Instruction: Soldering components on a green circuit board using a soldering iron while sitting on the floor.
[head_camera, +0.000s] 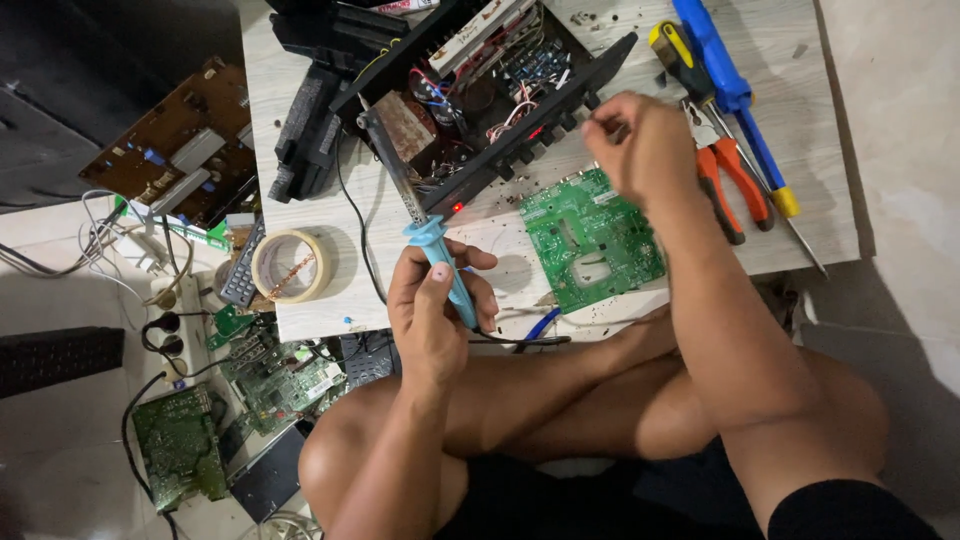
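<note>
Fingers (470, 290) of left hand (432, 315) wrapped tight round a soldering iron (425, 225): light-blue plastic handle w/ flared guard, long dark metal shaft, matte and scorched-looking. Iron sits just over the front edge of the tabletop (800, 120), shaft angled up-left w/ tip near the opened black device (480, 90).

Right hand (640, 145) raised over the tabletop, fingers pinched together at approx the device's front panel; can't tell if anything thin is held betw. them.

Device: black casing, lid off, inside a mess of red/white wires, a rusty-brown block, row of small round knobs along front, one red light lit.

Green circuit board (592, 238) flat on tabletop just below right hand; glossy, fine traces, rectangular cut-out near the bottom.

Tabletop: pale wood-grain laminate, specked w/ crumbs and debris.

Right side: orange-handled pliers (728, 185), blue screwdriver (735, 95), yellow/black screwdriver (680, 55), lying close together.

Left edge: roll of tan tape (290, 265), hollow centre. Floor beside it: more green boards (180, 445), a brown board (185, 140), tangled cables.

Person sits cross-legged, bare knees under tabletop edge.
</note>
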